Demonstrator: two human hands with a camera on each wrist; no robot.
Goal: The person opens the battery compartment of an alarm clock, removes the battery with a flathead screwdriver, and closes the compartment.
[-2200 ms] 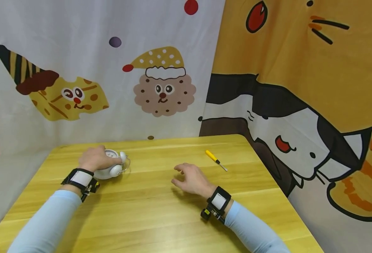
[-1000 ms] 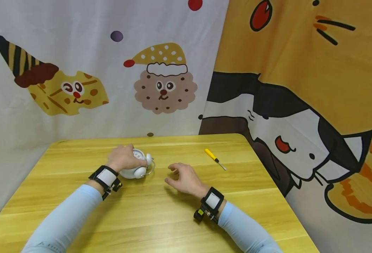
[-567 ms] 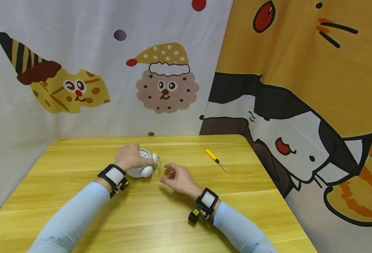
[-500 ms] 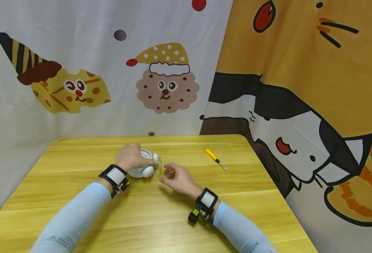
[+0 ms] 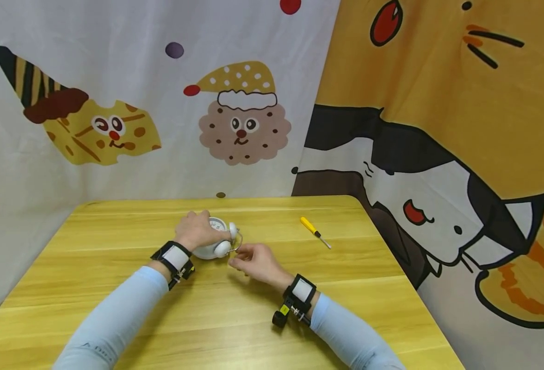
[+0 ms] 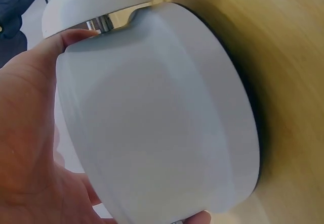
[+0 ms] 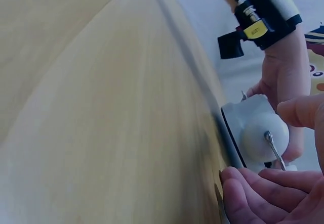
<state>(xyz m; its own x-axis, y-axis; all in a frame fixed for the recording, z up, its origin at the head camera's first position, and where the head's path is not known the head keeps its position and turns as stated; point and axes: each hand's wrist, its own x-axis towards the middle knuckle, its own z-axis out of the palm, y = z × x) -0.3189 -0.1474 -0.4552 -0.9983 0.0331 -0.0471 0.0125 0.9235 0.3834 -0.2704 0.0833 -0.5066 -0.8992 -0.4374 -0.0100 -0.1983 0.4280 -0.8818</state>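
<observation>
My left hand (image 5: 198, 229) grips a white twin-bell alarm clock (image 5: 204, 252) by its sides. The clock lies low on the wooden table, its dial (image 5: 217, 224) partly showing past the hand and its bells (image 5: 223, 249) pointing right. In the left wrist view, the left hand (image 6: 30, 118) spans the clock's smooth white casing (image 6: 157, 113). My right hand (image 5: 255, 261) is beside the wire handle (image 5: 239, 241), fingers loosely bent. The right wrist view shows a gap between the thumb and fingers (image 7: 268, 193) near the handle; whether they touch it is unclear.
A yellow-handled screwdriver (image 5: 315, 233) lies on the table (image 5: 235, 318) at the back right. Behind the table hangs a cloth (image 5: 138, 180) with cartoon prints. Both wrists wear black camera straps (image 5: 300, 295).
My left hand has moved the clock rightward across the table. The right hand has shifted slightly left, up to the clock's handle. The screwdriver has stayed put.
</observation>
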